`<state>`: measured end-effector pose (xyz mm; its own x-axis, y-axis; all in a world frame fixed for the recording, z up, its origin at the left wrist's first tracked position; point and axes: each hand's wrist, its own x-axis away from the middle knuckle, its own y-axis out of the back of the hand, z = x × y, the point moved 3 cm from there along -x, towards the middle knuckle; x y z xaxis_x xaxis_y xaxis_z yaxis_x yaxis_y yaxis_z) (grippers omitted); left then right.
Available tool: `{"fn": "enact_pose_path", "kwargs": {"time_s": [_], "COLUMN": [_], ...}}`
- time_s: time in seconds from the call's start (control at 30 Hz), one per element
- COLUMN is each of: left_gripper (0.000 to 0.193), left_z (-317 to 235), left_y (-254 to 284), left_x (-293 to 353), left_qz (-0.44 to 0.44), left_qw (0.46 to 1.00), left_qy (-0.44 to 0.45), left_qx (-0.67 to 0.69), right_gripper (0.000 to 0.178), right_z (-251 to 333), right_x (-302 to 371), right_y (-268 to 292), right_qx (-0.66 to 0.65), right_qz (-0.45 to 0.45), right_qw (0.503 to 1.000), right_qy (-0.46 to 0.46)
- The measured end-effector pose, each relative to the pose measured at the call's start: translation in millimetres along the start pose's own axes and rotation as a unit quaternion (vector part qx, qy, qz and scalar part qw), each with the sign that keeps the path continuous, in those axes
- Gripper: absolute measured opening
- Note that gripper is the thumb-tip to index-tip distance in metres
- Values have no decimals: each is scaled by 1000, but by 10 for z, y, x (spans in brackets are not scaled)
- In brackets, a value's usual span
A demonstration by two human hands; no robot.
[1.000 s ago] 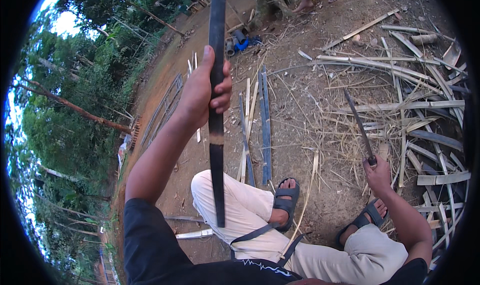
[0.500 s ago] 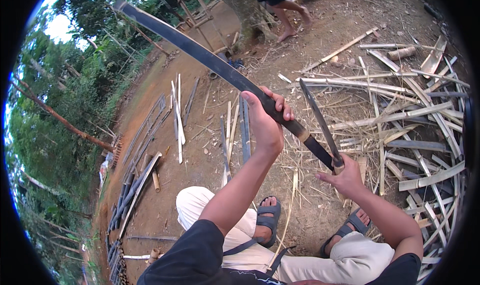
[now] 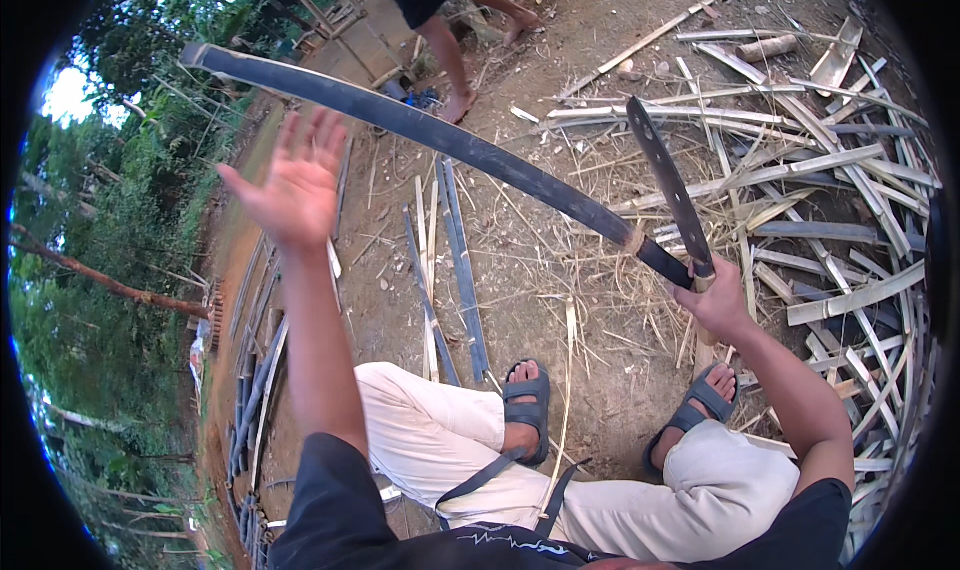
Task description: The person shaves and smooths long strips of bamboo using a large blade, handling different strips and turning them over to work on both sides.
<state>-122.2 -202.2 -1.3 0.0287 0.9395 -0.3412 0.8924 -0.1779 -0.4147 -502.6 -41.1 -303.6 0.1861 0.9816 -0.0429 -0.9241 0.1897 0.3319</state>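
Observation:
A long, dark bamboo strip (image 3: 430, 130) slants across the view, with a pale ring at its node near the right end. My right hand (image 3: 718, 302) is closed around the handle of a machete (image 3: 668, 175) and also steadies the strip's near end with its thumb side. The machete's dark blade, with a row of holes, points up and away. My left hand (image 3: 295, 190) is off the strip, palm showing and fingers spread, just below the strip's far left part. It holds nothing.
Split bamboo strips (image 3: 800, 210) lie piled on the right, with shavings (image 3: 590, 240) beside them. More strips (image 3: 460, 260) lie ahead of my sandalled feet. Bamboo poles (image 3: 255, 390) are stacked on the left. A barefoot person (image 3: 440, 40) walks at the back.
My left hand has let go of the strip and moved left, opening out. The strip's far end has dropped lower and left. The person behind has moved left.

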Motion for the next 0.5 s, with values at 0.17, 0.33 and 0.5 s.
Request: {"fn": "enact_pose_path", "kwargs": {"time_s": [0.17, 0.33, 0.5], "left_gripper": [122, 76, 46], "left_z": [-492, -486, -533], "left_y": [628, 635, 524], "left_x": [-790, -699, -438], "left_qz": [17, 198, 219], "left_qw": [996, 942, 932], "left_qy": [-23, -28, -68], "left_qx": [79, 270, 282], "right_gripper": [35, 38, 46], "right_z": [-53, -238, -285], "right_x": [-16, -81, -60], "right_y": [-54, 69, 97], "right_qx": [32, 39, 88], "right_qz": [108, 325, 347], "right_qw": [992, 929, 907], "right_qy": [-56, -171, -220]}}
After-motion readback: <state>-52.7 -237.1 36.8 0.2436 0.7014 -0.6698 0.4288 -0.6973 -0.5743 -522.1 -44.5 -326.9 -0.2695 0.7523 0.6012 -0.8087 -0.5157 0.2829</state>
